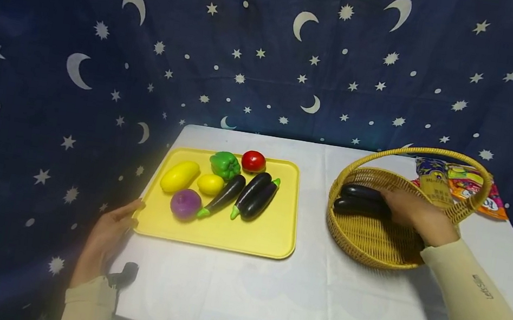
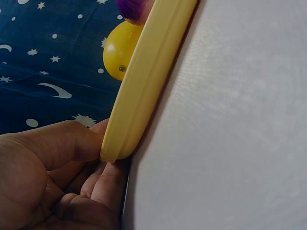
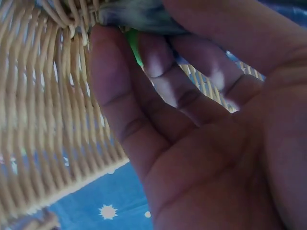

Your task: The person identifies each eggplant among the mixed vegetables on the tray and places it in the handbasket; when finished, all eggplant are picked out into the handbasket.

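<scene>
At the left, my left hand (image 1: 110,227) pinches the rim of a yellow tray (image 1: 225,240) near its front left corner, thumb on top and fingers below. On the tray lie three eggplants (image 1: 258,199), a purple onion (image 1: 185,204), a lemon (image 1: 210,184), a yellow mango (image 1: 180,176), a green bell pepper (image 1: 225,165) and a tomato (image 1: 253,162). My right hand (image 1: 409,210) reaches into a wicker basket (image 1: 363,243) and holds the end of an eggplant (image 1: 362,206); a second eggplant (image 1: 360,191) lies alongside. In the right wrist view, a dark glossy surface shows between thumb and fingers.
The basket's tall handle (image 1: 427,150) arches over my right forearm. Behind it at the right lie colourful snack packets (image 1: 476,191). A white cloth (image 1: 237,294) covers the table, and a dark blue curtain (image 1: 254,105) with stars and moons hangs behind.
</scene>
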Available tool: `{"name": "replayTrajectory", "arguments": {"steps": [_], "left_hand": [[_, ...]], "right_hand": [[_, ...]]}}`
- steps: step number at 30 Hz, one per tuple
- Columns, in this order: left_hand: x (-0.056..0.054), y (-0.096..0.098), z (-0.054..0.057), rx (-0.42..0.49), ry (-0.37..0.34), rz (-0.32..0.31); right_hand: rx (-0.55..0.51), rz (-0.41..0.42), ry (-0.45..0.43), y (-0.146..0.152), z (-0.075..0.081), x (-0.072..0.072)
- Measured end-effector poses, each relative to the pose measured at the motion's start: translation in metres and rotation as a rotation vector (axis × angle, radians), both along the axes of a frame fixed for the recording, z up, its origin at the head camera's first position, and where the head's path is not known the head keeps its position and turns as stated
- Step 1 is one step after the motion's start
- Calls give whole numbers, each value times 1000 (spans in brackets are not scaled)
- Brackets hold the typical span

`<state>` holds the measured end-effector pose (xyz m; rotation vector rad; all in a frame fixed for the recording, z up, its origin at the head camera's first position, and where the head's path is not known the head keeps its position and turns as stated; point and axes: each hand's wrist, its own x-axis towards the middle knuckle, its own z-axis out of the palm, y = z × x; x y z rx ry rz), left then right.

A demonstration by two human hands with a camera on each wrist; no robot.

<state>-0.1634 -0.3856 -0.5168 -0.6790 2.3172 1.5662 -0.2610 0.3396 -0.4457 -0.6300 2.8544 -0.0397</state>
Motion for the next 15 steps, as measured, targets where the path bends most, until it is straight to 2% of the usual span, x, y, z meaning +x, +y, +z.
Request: {"name": "replayTrajectory", "arguments": {"steps": [2, 6, 9, 11, 15], "left_hand": [[-1, 1, 1, -5, 0, -8], [-1, 3, 4, -21, -11, -1], [-1, 3, 3, -42, 0, -3], [-1, 3, 3, -43, 6, -5], [-1, 3, 3, -32, 3, -1]], "right_hand": [[-27, -7, 9, 15, -19, -9], [-38, -20, 5, 26, -32, -17], [-28, -48, 10, 26, -30, -15], [-22, -57, 9, 32, -36, -18], [-7, -98, 4, 26, -28, -13]]}}
